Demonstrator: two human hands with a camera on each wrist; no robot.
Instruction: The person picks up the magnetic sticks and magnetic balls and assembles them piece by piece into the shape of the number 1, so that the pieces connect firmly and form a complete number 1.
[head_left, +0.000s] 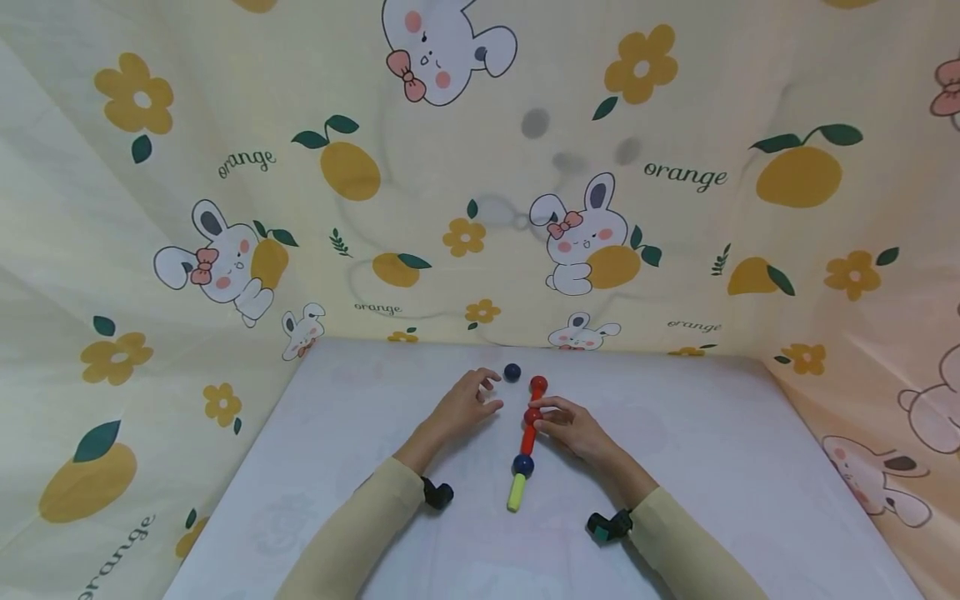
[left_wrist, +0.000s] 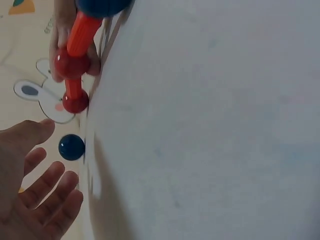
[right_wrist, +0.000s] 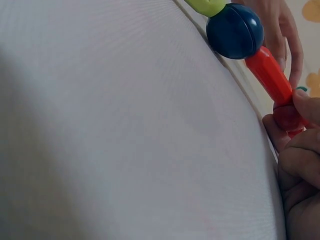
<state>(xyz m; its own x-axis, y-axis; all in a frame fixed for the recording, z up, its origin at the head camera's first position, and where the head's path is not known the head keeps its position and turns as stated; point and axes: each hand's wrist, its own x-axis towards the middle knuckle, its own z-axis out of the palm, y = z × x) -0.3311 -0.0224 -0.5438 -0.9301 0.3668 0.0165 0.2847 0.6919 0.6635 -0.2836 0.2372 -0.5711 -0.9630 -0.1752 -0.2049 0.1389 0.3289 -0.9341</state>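
Observation:
A chain of balls and rods lies lengthwise on the table, with a red ball point(head_left: 538, 384) at its far end. Below that come a short red rod, a middle red ball point(head_left: 532, 417), a longer red rod point(head_left: 528, 440), a dark blue ball point(head_left: 523, 465) and a yellow-green rod point(head_left: 516, 493) at the near end. My right hand point(head_left: 573, 425) pinches the middle red ball between thumb and fingers, seen closer in the right wrist view point(right_wrist: 287, 117). To the left, my left hand point(head_left: 461, 404) holds nothing, its fingers loosely bent and spread beside a loose dark blue ball point(left_wrist: 71, 147).
The white table point(head_left: 660, 433) runs back to a hanging cloth point(head_left: 465, 183) printed with rabbits, oranges and flowers, which also rises along both sides. Each wrist wears a small black camera point(head_left: 438, 494).

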